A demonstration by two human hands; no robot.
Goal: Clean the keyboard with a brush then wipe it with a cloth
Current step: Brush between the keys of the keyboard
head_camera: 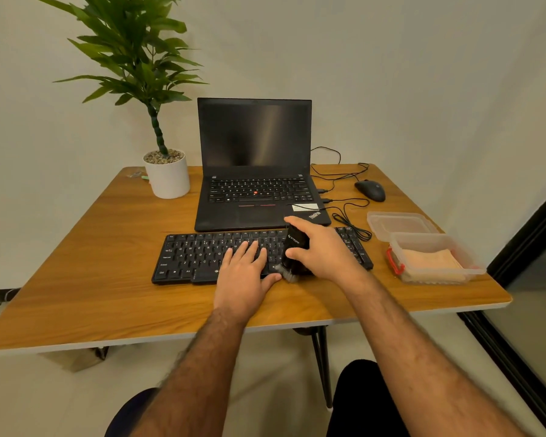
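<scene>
A black keyboard (196, 257) lies across the middle of the wooden table (92, 263). My left hand (243, 279) rests flat on its keys near the centre, fingers straight. My right hand (322, 250) grips a black brush (295, 244) over the right part of the keyboard. The brush's grey bristles touch the keyboard's front edge beside my left thumb. A folded beige cloth (432, 263) lies inside a clear plastic box (473, 263) at the right of the table.
An open black laptop (254, 159) stands just behind the keyboard. To the left of it sits a potted plant (167, 175); a black mouse (370, 190) and loose cables (350, 216) lie to the right. The box's lid (401, 223) lies behind the box.
</scene>
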